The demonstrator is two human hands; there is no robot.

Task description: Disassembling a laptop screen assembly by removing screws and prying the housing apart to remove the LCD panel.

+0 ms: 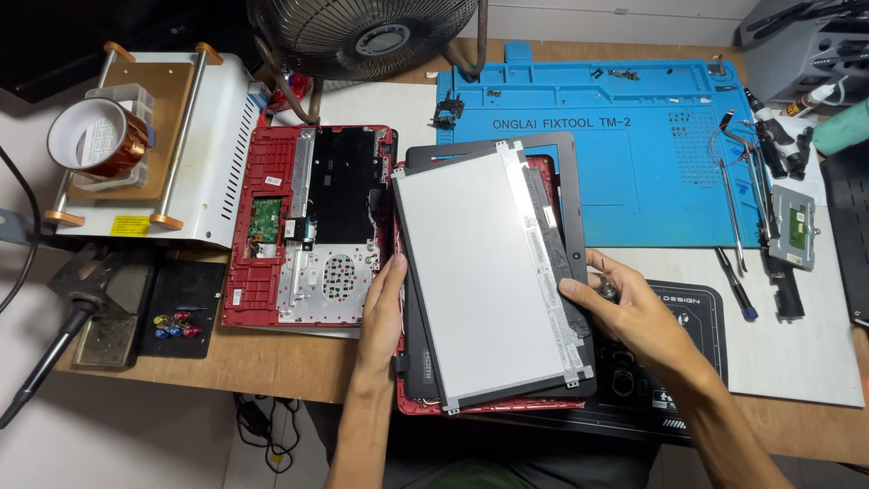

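Both hands steady the loose screen panel (484, 272) on its black bezel: left hand (382, 312) flat with fingers pressed together, right hand (625, 308) fingers pinching the edge, best held evenly without flexing.

We are looking at an electronics repair workshop. On the worktop (272, 367) we see a blue repair mat (634, 163), an opened red laptop (308, 226), tweezers (729, 204) and a tape roll (100, 140).
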